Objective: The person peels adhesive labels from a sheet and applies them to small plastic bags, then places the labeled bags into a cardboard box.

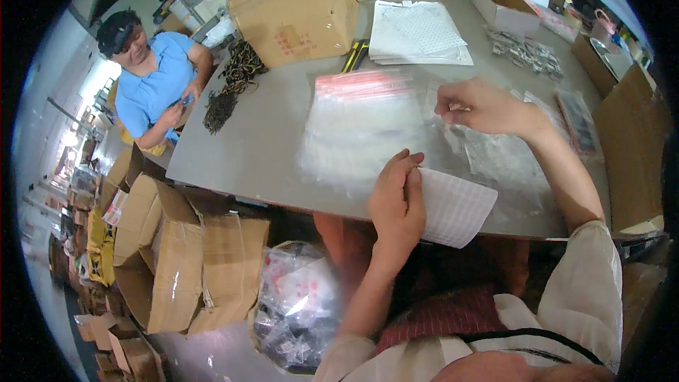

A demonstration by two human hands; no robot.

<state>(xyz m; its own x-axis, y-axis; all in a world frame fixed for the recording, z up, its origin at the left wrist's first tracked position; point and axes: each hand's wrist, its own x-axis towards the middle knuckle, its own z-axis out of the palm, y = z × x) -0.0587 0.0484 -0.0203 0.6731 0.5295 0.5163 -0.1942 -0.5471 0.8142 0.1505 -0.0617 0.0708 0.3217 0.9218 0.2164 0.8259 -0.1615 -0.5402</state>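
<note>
My left hand (398, 205) is closed on a white sheet of small grid-like labels (458, 206), which sticks out to its right over the table's front edge. Beyond it lies a stack of clear zip bags (364, 124) with red strips along their far edge. My right hand (484, 107) hovers at the stack's right side with thumb and fingertips pinched together; whatever is between them is too small to make out. Loose clear bags (495, 155) lie under and beside my right wrist.
A paper stack (419, 32), a yellow-black cutter (355, 55) and a big carton (293, 10) stand at the back. Small metal parts (527, 55) lie at right, dark chains (237, 78) at left. A person in blue (159, 74) sits at the left. Cartons (177, 262) stand below the table.
</note>
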